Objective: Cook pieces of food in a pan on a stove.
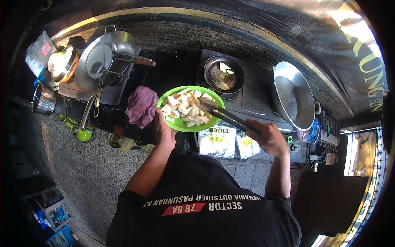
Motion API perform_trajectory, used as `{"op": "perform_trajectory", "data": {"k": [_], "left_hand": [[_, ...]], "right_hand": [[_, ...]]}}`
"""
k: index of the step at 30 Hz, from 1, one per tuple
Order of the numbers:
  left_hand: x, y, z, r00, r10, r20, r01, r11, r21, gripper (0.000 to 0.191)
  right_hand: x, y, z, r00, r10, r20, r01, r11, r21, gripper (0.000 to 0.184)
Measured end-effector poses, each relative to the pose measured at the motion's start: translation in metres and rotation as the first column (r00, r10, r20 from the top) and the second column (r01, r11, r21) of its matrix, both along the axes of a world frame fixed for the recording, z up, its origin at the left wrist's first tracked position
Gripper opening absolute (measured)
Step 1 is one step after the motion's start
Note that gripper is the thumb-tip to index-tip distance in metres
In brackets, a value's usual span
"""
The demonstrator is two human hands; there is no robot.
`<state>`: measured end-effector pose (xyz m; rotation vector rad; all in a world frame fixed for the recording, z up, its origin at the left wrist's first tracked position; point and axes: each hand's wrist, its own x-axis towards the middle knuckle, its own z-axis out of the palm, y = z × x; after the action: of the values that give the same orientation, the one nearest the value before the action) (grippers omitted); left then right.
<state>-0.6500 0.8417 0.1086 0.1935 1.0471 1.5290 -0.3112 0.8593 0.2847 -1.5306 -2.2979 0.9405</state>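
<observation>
My left hand (165, 131) grips the near left rim of a green plastic plate (174, 125). Pale, cut wedges of food (185, 105), perhaps tofu or bread, are heaped on it. In my right hand (270, 137) is a pair of dark metal tongs (233, 119), whose tips reach into the right side of the heap. Whether the tips pinch a piece cannot be made out. Beyond the plate, a black frying pan (213, 77) sits on a burner with oil in it. A few pale wedges (226, 68) lie at the pan's far side.
A Rinnai gas stove (253, 102) carries a large aluminium basin (293, 95) at its right. Left of the plate lies a crumpled purple cloth (142, 106). A big wok (123, 41) with strainers rests on the left stove (108, 98). Plastic packs (217, 140) lie along the counter's front edge.
</observation>
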Motion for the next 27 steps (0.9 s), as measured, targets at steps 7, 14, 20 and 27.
{"op": "perform_trajectory", "data": {"k": [7, 14, 20, 27], "left_hand": [[0.001, 0.002, -0.002, 1.0, 0.006, 0.009, -0.006, 1.0, 0.0, 0.072], [0.0, 0.001, -0.003, 1.0, 0.015, -0.009, -0.015, 1.0, 0.01, 0.073], [-0.001, 0.0, -0.001, 1.0, 0.017, -0.019, -0.017, 1.0, 0.001, 0.072], [-0.003, 0.0, -0.001, 0.999, 0.021, -0.025, -0.021, 1.0, -0.009, 0.072]], "right_hand": [[0.001, -0.004, -0.001, 1.0, 0.015, 0.021, -0.017, 0.995, 0.095, 0.037], [0.0, -0.004, 0.002, 0.995, -0.02, 0.099, 0.022, 0.999, -0.026, 0.041], [-0.006, -0.003, 0.005, 0.999, -0.007, 0.047, 0.009, 0.999, -0.044, 0.042], [-0.013, -0.003, 0.006, 0.997, -0.013, 0.077, 0.018, 0.998, -0.062, 0.039]]}}
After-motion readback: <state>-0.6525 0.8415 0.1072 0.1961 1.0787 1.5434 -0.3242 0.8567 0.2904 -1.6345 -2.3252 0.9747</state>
